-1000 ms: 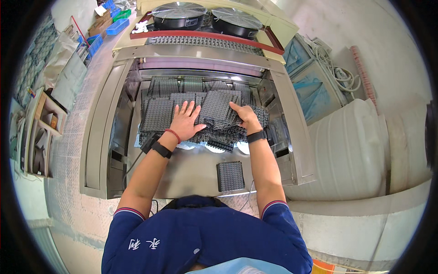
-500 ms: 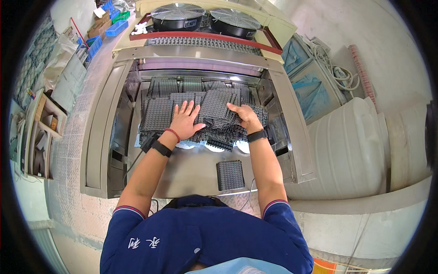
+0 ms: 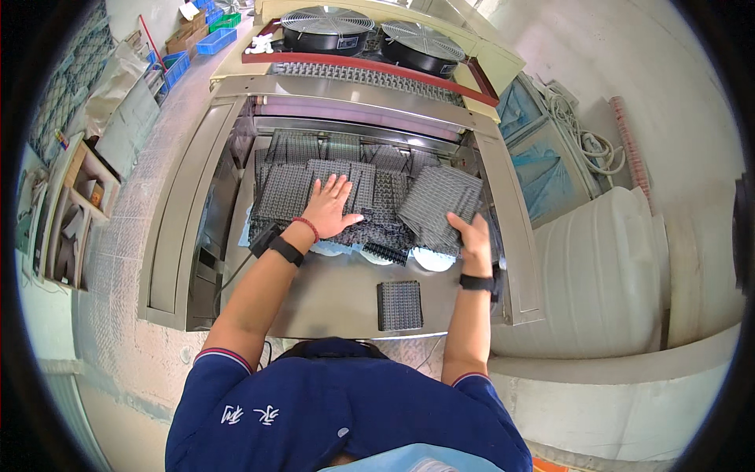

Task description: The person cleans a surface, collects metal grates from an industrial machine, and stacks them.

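Note:
Black gridded sheets (image 3: 283, 191) lie in an overlapping pile inside the metal frame of a machine. My left hand (image 3: 330, 211) rests flat on the near part of this pile, fingers spread, gripping nothing. At the right side of the pile, my right hand (image 3: 474, 242) grips a stack of black gridded sheets (image 3: 439, 200) by its near right edge, thumb on top. The fingers beneath that stack are hidden. A smaller, squared black gridded stack (image 3: 400, 305) sits apart on the bare metal surface, nearer to me and between my forearms.
Metal side rails (image 3: 503, 212) flank the work surface (image 3: 330, 295). Beyond the pile are a roller (image 3: 362, 112) and two caged fans (image 3: 326, 30). A large white plastic tank (image 3: 598, 275) stands at right, a wooden shelf unit (image 3: 86, 200) at left. Pale blue-white material (image 3: 432, 259) shows under the pile.
My right hand has moved right, carrying a stack of gridded sheets off the middle of the pile and uncovering other sheets. My left hand stays on the pile.

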{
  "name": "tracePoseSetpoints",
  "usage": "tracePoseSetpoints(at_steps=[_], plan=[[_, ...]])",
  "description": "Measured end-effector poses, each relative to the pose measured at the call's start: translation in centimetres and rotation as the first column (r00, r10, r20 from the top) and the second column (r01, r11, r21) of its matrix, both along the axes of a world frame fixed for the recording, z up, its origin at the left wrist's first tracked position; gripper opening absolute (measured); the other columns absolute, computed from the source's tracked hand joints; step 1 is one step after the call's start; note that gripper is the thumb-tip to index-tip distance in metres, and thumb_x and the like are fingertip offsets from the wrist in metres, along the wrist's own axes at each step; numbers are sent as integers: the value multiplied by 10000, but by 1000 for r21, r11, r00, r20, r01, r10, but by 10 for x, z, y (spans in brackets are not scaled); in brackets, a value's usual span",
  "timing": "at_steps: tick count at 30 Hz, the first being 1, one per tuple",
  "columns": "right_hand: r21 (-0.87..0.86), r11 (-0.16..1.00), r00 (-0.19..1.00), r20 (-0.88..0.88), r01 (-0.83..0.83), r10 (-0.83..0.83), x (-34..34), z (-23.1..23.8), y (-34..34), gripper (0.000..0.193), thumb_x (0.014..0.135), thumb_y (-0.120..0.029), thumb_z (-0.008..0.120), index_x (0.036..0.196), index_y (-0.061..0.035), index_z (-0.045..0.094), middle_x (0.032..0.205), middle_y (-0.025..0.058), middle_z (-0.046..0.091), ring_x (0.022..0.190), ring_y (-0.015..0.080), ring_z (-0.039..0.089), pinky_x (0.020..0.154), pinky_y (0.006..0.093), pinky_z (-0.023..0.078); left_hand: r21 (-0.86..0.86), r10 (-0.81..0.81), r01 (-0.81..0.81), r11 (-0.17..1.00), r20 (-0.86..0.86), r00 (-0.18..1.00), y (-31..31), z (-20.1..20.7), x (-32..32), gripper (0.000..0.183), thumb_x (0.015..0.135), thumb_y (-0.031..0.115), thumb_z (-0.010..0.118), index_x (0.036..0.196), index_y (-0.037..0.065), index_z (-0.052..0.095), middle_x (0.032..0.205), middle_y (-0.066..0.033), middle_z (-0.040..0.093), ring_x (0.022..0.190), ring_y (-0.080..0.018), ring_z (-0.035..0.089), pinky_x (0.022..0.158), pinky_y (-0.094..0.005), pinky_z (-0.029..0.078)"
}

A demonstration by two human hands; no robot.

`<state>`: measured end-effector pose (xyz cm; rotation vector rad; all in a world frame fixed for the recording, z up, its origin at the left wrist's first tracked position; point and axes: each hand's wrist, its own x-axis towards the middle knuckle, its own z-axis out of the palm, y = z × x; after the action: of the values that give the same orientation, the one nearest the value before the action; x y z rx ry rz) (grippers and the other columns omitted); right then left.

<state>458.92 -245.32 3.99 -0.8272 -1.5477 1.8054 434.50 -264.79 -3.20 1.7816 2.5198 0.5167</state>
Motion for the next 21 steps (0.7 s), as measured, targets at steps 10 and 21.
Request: tracePoseSetpoints(at_steps=[10, 21], plan=[[597, 381, 668, 740, -706, 80, -15, -21, -149, 369, 691, -191, 684, 945, -20, 479, 771, 210, 610, 751, 386, 599, 636, 463, 462, 156, -5, -70, 985, 439, 898, -5, 6, -19, 569, 908, 350, 455, 1324, -13, 316, 1386, -213, 322, 1311, -348, 262, 1081, -449, 174], [574, 162, 577, 816, -802, -38, -58, -90, -206, 163, 767, -97, 520, 919, -42, 533, 736, 133, 620, 640, 296, 624, 528, 406, 486, 595, -24, -381, 708, 558, 829, -139, 25, 40, 279, 877, 127, 534, 1107, -28, 514, 1075, -163, 581, 1032, -260, 560, 882, -322, 429]])
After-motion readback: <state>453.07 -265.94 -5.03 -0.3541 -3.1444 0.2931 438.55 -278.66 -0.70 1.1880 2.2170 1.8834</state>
